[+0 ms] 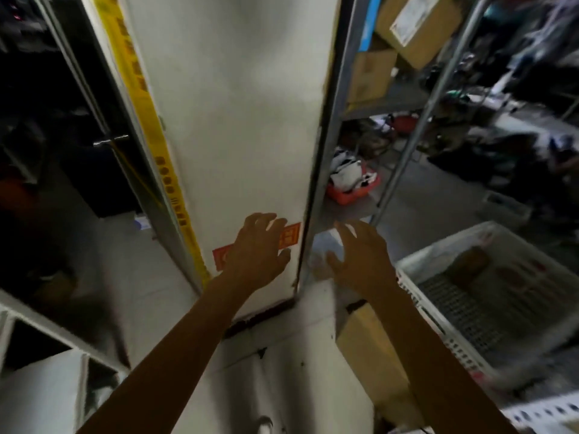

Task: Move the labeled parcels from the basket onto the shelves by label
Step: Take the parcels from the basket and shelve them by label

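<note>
Both my arms reach forward toward a white pillar (238, 126). My left hand (257, 249) hangs in front of the pillar's red sticker (289, 236), fingers loosely spread and holding nothing. My right hand (360, 255) is spread just over a pale parcel (322, 245) lying low on the metal shelf (360, 111) right of the pillar; whether it touches the parcel I cannot tell. The white plastic basket (416, 286) stands at the right, with a brown parcel (470, 264) inside it. The picture is blurred.
A cardboard box (372, 355) lies on the floor under my right forearm. Upper shelves hold cardboard boxes (416, 32). An orange tray (351, 192) with clutter sits lower on the shelf. A yellow strip (147, 104) runs down the pillar's left edge. Dark shelving (40, 151) stands at left.
</note>
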Demonstrator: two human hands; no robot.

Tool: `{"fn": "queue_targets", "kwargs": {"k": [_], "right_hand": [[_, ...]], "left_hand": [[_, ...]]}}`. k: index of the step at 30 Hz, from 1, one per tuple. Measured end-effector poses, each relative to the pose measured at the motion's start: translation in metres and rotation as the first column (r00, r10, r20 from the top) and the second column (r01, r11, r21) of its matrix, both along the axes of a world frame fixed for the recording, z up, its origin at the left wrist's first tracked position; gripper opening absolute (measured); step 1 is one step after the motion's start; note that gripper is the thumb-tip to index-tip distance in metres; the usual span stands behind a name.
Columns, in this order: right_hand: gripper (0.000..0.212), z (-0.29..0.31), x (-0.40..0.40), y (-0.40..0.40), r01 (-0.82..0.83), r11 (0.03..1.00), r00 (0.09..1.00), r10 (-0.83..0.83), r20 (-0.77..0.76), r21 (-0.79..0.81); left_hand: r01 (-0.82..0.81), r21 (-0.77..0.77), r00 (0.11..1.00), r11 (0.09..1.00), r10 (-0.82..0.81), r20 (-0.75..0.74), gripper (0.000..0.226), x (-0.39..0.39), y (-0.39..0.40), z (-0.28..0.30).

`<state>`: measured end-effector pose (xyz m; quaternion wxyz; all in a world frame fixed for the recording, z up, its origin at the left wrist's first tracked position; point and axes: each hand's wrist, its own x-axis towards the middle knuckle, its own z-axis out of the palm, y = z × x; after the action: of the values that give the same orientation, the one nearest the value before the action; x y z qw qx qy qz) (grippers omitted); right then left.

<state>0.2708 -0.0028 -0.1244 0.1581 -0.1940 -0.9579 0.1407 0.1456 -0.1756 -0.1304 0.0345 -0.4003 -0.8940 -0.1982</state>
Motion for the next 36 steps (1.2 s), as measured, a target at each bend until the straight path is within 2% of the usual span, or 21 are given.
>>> {"fn": "queue_targets", "kwargs": {"k": [3, 6, 8, 10, 14, 20, 23, 26, 28, 33, 36], "right_hand": [[0.04, -0.008, 0.0, 0.028, 0.106, 0.994, 0.994, -0.106, -0.006, 0.018], [0.057, -0.022, 0.012, 0.057, 0.227, 0.974, 0.971, -0.225, 0.082, -0.016], [0.062, -0.03, 0.024, 0.081, 0.332, 0.942, 0.93, -0.32, 0.179, -0.044], [0.065, -0.034, 0.036, 0.104, 0.414, 0.908, 0.891, -0.388, 0.236, -0.068], [0.066, -0.044, 0.06, 0.158, 0.556, 0.822, 0.817, -0.514, 0.261, -0.123], [0.08, -0.068, 0.096, 0.258, 0.72, 0.669, 0.687, -0.649, 0.327, -0.185], [0.077, -0.075, 0.111, 0.298, 0.778, 0.591, 0.627, -0.704, 0.333, -0.214], [0.075, -0.081, 0.118, 0.331, 0.794, 0.562, 0.608, -0.731, 0.311, -0.232], [0.078, -0.086, 0.117, 0.352, 0.805, 0.54, 0.593, -0.748, 0.298, -0.246], [0.08, -0.103, 0.103, 0.411, 0.852, 0.449, 0.523, -0.741, 0.421, -0.268], [0.079, -0.123, 0.091, 0.453, 0.866, 0.394, 0.497, -0.747, 0.442, -0.309]], "left_hand": [[0.144, -0.002, 0.99, 0.99, -0.144, -0.003, 0.051, -0.023, 0.044, -0.005], [0.283, -0.046, 0.959, 0.958, -0.281, 0.041, 0.048, -0.037, 0.092, -0.018], [0.347, -0.074, 0.938, 0.935, -0.345, 0.039, 0.048, -0.038, 0.127, -0.026], [0.421, -0.113, 0.906, 0.9, -0.411, 0.102, 0.055, -0.033, 0.164, -0.032], [0.543, -0.174, 0.839, 0.822, -0.537, 0.083, 0.058, -0.018, 0.253, -0.04], [0.703, -0.224, 0.702, 0.675, -0.708, 0.072, 0.061, 0.004, 0.39, -0.055], [0.753, -0.245, 0.644, 0.611, -0.76, 0.085, 0.059, 0.014, 0.455, -0.062], [0.787, -0.26, 0.599, 0.56, -0.795, 0.099, 0.053, 0.022, 0.508, -0.072], [0.801, -0.27, 0.58, 0.535, -0.804, 0.128, 0.058, 0.023, 0.532, -0.081], [0.807, -0.327, 0.568, 0.492, -0.798, 0.203, 0.058, 0.012, 0.594, -0.103], [0.824, -0.362, 0.53, 0.435, -0.817, 0.226, 0.056, 0.001, 0.644, -0.12]]}}
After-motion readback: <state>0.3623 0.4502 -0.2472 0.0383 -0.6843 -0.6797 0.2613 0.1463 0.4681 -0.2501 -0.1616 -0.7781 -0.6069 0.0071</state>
